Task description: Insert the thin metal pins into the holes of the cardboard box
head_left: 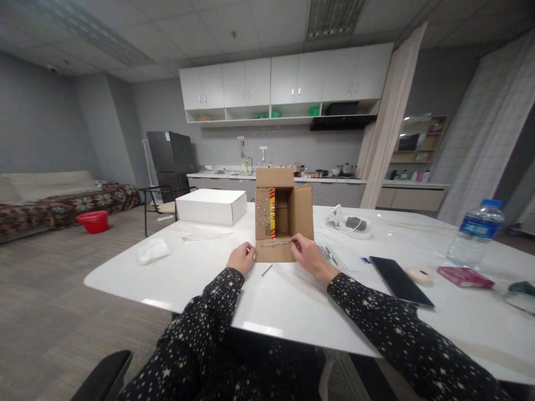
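An open cardboard box (300,223) stands on the table in front of me, its inside facing me and a red-and-yellow tape strip (272,214) down its left part. Small pale round pieces dot its left flap, and a row of small round pieces (273,244) crosses the lower flap (273,255). My right hand (308,255) has its fingertips pinched at the right end of that row; whatever is between them is too small to make out. Curled beside the lower flap's left edge is my left hand (242,258), its fingertips partly hidden. A thin dark nail-like rod (267,270) lies between my hands.
A white box (211,206) and a crumpled white tissue (153,251) are on the left of the table. To the right lie a black phone (400,280), a white round case (418,275), a pink box (465,277), a water bottle (474,234) and a white device (349,223).
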### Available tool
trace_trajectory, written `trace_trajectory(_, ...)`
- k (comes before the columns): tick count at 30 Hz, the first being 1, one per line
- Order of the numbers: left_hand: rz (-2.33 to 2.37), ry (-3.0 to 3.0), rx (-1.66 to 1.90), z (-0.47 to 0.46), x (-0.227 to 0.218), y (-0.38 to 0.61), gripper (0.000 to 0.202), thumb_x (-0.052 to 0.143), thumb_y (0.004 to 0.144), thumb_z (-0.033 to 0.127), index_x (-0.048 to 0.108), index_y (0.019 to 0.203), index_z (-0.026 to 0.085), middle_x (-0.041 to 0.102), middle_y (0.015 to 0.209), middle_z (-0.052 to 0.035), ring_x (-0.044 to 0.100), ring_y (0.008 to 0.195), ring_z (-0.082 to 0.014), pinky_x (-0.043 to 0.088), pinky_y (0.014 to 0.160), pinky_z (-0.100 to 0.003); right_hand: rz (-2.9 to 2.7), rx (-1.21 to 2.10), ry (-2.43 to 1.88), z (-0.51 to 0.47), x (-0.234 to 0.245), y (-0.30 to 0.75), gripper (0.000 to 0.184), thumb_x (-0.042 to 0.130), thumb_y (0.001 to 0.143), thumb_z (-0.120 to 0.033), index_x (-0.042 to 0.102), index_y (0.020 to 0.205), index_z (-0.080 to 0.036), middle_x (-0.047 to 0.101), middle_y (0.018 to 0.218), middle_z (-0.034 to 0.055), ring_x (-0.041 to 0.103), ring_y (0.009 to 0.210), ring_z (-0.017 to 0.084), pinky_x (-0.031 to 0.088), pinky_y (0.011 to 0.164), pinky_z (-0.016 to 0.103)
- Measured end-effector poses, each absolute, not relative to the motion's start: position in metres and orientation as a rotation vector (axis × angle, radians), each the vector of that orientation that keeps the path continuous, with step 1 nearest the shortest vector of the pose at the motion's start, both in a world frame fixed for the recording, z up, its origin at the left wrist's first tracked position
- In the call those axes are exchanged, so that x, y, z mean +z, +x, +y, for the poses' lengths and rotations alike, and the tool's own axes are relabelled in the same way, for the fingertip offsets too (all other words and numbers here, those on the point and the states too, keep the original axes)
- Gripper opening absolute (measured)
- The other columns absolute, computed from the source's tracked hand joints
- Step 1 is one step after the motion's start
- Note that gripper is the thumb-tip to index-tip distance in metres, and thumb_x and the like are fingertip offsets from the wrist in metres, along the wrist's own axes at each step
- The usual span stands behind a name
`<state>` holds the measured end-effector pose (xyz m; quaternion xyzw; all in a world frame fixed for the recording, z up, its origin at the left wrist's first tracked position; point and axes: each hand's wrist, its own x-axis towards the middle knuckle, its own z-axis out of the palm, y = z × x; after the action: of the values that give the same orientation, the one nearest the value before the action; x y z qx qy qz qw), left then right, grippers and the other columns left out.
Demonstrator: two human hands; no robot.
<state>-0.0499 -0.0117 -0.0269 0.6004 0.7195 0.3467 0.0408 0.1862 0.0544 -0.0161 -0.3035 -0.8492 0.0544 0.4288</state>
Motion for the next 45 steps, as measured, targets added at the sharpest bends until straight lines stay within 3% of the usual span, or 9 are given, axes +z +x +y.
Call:
trace_trajectory(13,2.189,1.846,1.071,-0.0103,-0.0289,-0.0509,0.024,0.041,0.086,0.034,0.059,0.08,0.02,0.066,0.071,-0.0046,0.059,0.071,-0.0184,0.039,0.067,-0.027,-2.177,0.04,-0.794,0.0523,-0.0149,0.186,0.009,0.046,0.086,-0.015,0.052,0.083,-0.02,0.061,0.075,0.0018,0.056,0.066,0.015,0.038,0.063,0.025)
trace_trajectory(45,2.187,1.846,1.061,-0.0089,-0.0304,-0.0525,0.025,0.04,0.085,0.036,0.058,0.078,0.02,0.065,0.07,-0.0045,0.057,0.069,-0.018,0.037,0.066,-0.027,-2.288,-0.072,-1.036,0.0473,-0.0114,0.1859,0.009,0.047,0.09,-0.019,0.056,0.09,-0.02,0.068,0.083,0.0051,0.061,0.07,0.017,0.031,0.06,0.025)
